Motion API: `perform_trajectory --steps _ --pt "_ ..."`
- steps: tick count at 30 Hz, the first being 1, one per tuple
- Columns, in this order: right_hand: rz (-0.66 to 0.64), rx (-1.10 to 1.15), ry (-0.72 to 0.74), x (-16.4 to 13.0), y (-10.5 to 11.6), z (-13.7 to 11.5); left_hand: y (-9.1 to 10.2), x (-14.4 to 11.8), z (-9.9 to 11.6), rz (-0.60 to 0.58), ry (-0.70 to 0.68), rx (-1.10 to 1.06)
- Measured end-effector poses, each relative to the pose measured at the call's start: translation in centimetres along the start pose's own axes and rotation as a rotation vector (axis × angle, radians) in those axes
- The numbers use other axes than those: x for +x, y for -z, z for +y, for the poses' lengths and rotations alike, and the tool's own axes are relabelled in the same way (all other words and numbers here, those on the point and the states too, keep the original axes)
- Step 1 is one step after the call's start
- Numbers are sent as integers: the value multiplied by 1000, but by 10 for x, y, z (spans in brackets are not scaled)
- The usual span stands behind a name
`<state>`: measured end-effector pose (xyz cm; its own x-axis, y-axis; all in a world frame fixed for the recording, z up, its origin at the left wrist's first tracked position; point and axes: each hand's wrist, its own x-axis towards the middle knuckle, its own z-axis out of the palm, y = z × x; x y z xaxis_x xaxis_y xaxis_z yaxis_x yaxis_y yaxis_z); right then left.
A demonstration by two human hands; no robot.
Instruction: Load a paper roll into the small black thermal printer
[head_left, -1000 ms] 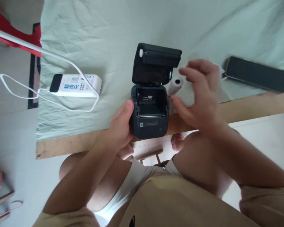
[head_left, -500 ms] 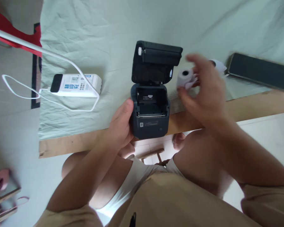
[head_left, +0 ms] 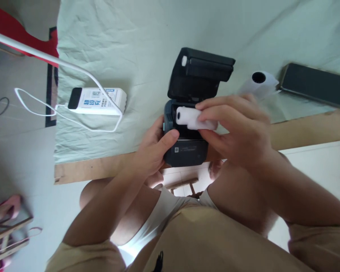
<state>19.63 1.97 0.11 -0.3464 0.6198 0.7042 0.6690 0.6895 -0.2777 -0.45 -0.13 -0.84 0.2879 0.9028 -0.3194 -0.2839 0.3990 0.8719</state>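
A white power bank point(head_left: 98, 101) lies well left of the printer point(head_left: 187, 143). The left hand point(head_left: 153, 151) grips the printer's left side. The right hand point(head_left: 238, 128) fingers pinch a paper roll point(head_left: 187, 116) over the printer's open compartment. A second roll point(head_left: 257, 81) and phone point(head_left: 317, 85) lie right of the printer.

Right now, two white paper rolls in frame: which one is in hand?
The paper roll over the open printer, pinched in the right hand. The spare roll lies untouched on the cloth beside the phone.
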Motion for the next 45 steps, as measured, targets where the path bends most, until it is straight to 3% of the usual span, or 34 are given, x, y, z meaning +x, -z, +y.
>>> perform_trajectory --steps 8,15,27,33,37,45 --pt "-7 117 34 1 2 -2 -1 0 1 17 0 -27" --pt "-204 146 109 -6 -2 -8 9 0 -6 -24 -63 27" --pt "8 99 203 -8 0 -5 6 -2 0 -22 -3 7" --pt "-2 297 174 -6 -11 4 10 -1 0 -3 29 29" --pt "56 232 87 -5 -11 4 13 -2 -3 23 -23 119" --pt "-35 140 206 -10 -12 2 5 1 -1 52 -35 -1"
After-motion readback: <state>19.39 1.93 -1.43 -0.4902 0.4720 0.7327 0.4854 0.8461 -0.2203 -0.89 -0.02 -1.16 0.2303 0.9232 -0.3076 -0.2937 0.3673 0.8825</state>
